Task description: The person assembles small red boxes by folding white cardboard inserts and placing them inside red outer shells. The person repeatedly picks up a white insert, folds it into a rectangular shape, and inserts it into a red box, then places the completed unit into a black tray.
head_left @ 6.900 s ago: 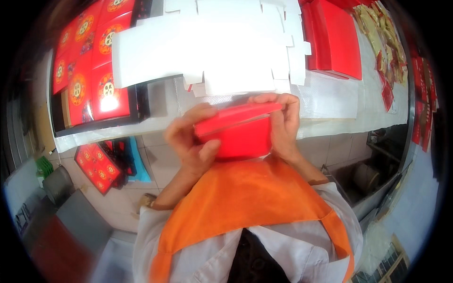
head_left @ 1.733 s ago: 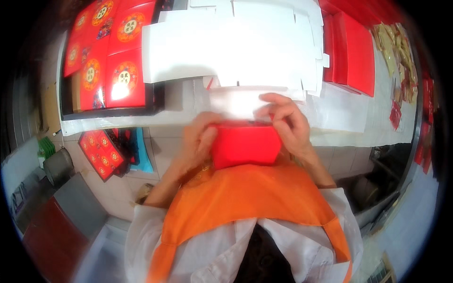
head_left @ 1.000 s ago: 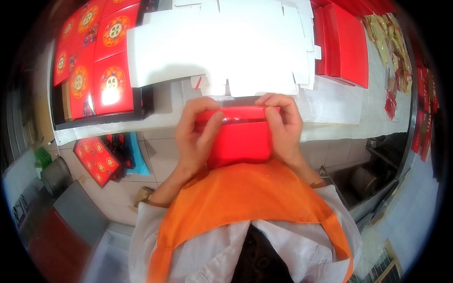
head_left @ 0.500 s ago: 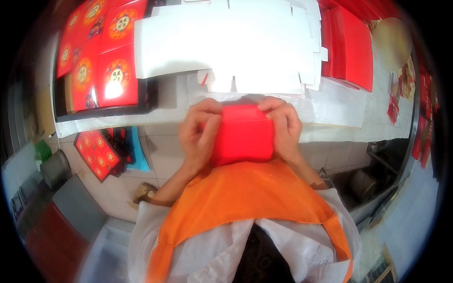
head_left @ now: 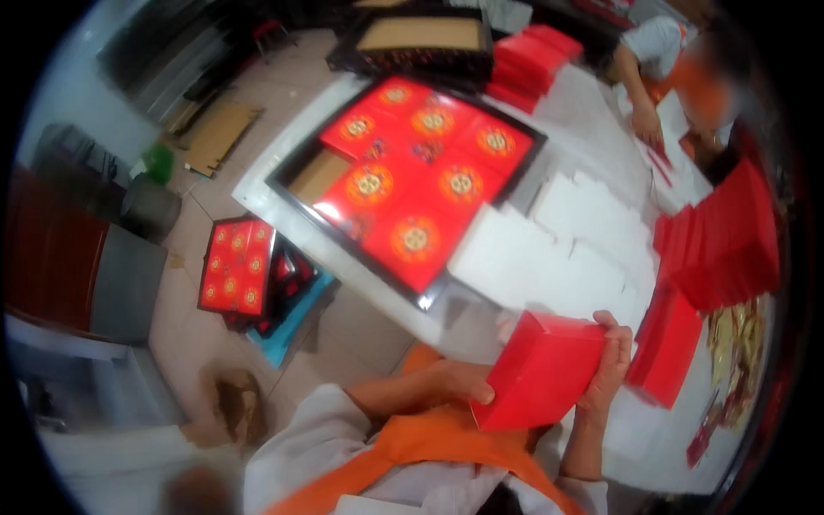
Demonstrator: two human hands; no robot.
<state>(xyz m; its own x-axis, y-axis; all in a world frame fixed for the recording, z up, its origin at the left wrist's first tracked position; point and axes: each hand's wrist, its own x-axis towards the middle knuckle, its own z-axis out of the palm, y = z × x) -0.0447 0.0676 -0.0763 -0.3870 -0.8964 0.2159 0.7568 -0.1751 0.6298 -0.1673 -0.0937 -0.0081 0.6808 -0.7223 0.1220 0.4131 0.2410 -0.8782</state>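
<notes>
A plain red cardboard box [head_left: 542, 371] is tilted between my two hands in front of my orange apron, with a broad red side showing. My left hand [head_left: 468, 382] grips its lower left side, the thumb on the near face and most fingers hidden behind it. Along the opposite edge, my right hand [head_left: 610, 359] curls its fingers round the box. Beyond on the table lies a black-edged tray [head_left: 536, 148] of red boxes with round orange and gold designs [head_left: 416, 239]. Brown cardboard [head_left: 321, 176] shows at the tray's left corner.
Flat white card blanks [head_left: 549, 257] overlap beside the tray. Stacked red boxes [head_left: 725, 245] and gold packets [head_left: 736, 352] occupy the right side. A co-worker's hand [head_left: 648, 126] is at the far right. More trays [head_left: 236, 266] are on the tiled floor at left.
The view has swung toward the left, bringing the whole tray and a co-worker into sight. The box has gone from upright between both hands to tilted, with my left hand now lower on it.
</notes>
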